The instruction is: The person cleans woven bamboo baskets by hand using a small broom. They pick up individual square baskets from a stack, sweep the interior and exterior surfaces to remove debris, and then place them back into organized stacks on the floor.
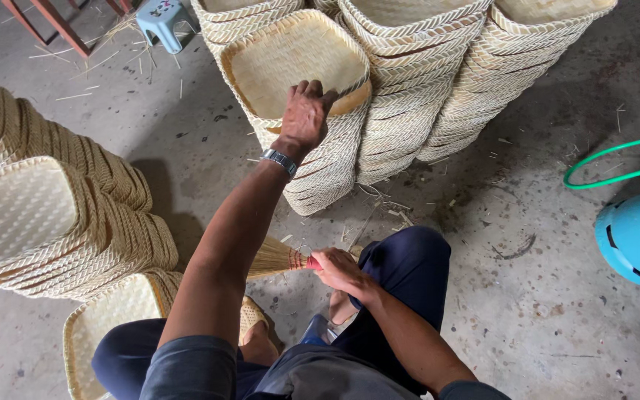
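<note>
Left hand (pixel 307 112) grips the rim of the top woven basket (pixel 290 55); right hand (pixel 341 271) clasps a small straw brush (pixel 279 260), seemingly by its red binding.

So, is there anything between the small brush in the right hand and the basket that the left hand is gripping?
Nothing visible stands between them. The left hand grips the rim of the top basket, and the right hand holds the small brush lower down. Between them lies only bare concrete floor with straw scraps and the person's own left forearm.

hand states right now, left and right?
Left hand: fingers curled over the rim of the top woven basket, gripping it.
Right hand: closed around the handle of a small straw brush.
</note>
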